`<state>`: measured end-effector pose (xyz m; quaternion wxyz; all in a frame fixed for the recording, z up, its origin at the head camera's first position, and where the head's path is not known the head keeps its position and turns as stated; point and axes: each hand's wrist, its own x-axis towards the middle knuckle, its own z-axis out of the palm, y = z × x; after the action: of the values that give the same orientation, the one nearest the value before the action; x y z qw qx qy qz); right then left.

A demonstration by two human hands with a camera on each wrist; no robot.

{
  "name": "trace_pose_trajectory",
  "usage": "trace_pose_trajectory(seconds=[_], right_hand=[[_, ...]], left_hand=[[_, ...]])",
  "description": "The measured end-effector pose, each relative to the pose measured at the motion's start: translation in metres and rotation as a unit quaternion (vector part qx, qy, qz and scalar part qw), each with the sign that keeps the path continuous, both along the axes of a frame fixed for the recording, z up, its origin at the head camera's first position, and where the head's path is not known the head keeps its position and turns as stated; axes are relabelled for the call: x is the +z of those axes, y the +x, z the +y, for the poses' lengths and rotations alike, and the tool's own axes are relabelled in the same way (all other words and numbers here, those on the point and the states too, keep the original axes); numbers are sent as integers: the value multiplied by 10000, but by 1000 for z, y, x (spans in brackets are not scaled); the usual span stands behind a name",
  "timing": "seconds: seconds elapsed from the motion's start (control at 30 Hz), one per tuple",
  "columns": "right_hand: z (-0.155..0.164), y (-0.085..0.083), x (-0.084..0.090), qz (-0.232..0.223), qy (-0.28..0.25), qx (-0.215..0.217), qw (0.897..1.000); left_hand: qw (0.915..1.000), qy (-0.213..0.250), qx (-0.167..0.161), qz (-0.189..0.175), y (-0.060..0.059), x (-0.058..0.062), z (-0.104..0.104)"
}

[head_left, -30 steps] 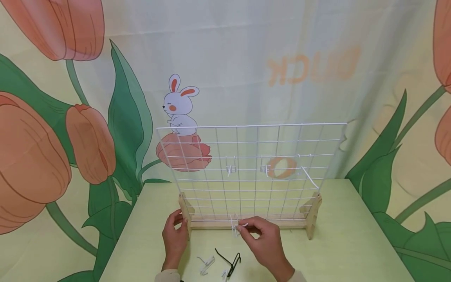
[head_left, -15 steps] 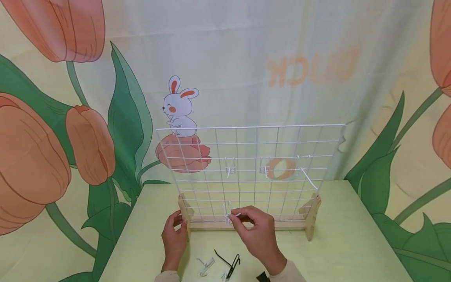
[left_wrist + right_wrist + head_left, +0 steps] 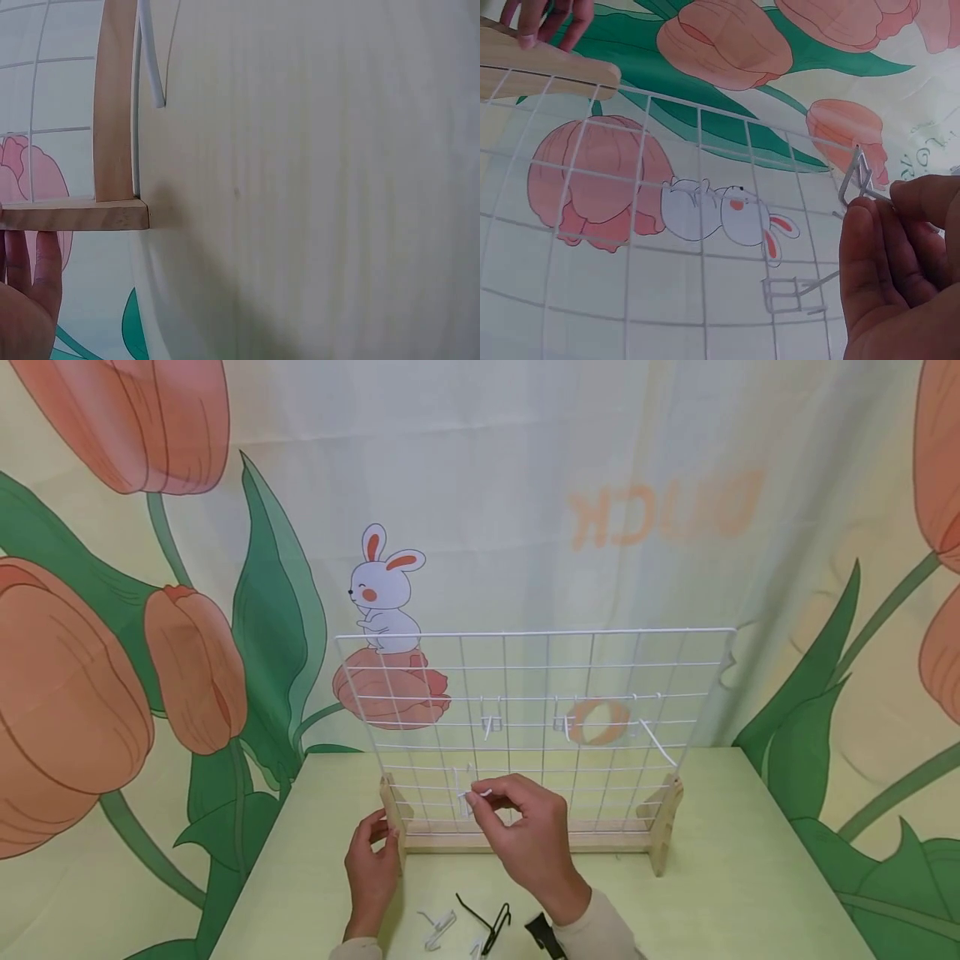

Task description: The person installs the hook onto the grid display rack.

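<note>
My right hand (image 3: 532,839) pinches a small white wire hook (image 3: 462,795) between thumb and fingers, in front of the lower left part of a white wire grid panel (image 3: 525,632). In the right wrist view the hook (image 3: 861,176) rises from the fingertips, its wire frame pointing away from the hand. The panel stands upright in a wooden stand (image 3: 525,841). My left hand (image 3: 371,864) holds the stand's left foot (image 3: 392,802); in the left wrist view its fingers (image 3: 46,270) lie against the wood (image 3: 75,217).
Two short white hooks (image 3: 491,724) (image 3: 562,723) and one longer white hook (image 3: 658,743) hang on the grid. Near the front of the table lie a loose white hook (image 3: 438,929) and a black hook (image 3: 492,931). A curtain printed with tulips and a rabbit (image 3: 386,585) hangs behind.
My right hand has moved up and to the left with the white hook, toward the grid's lower left. My left hand stays at the stand's left foot.
</note>
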<state>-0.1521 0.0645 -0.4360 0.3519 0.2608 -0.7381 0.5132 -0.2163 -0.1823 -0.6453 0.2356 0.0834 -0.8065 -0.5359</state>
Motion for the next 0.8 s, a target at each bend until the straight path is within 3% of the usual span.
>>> trace_pose_trajectory(seconds=[0.47,0.8], right_hand=[[-36,-22,30,480,309,-299,9979],[-52,-37,40,681,472,-544,9951]], left_hand=[[9999,-89,62,62,-1,0,0],[10000,-82,42,26,-1,1,0]])
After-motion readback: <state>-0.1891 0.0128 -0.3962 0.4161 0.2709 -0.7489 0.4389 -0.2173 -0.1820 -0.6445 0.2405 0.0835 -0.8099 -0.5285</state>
